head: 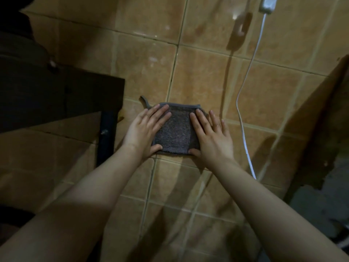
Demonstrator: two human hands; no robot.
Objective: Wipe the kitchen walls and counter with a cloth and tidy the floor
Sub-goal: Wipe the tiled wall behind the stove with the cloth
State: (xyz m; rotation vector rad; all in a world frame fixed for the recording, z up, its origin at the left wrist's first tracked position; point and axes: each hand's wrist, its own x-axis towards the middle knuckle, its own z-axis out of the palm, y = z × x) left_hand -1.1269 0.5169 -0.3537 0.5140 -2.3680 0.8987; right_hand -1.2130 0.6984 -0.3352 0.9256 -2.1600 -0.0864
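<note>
A folded dark grey cloth (176, 129) with a small hanging loop at its upper left lies flat against the tan tiled wall (217, 76). My left hand (146, 129) presses on the cloth's left side with straight fingers, its thumb under the lower edge. My right hand (210, 136) presses on the right side, fingers spread flat, partly on the cloth and partly on the tile.
A white cable (245, 95) hangs down the wall just right of my right hand, from a white adapter (267, 4) at the top. A plastic hook (241, 25) sticks to the tile above. A dark shelf or cabinet (56, 99) juts out at the left.
</note>
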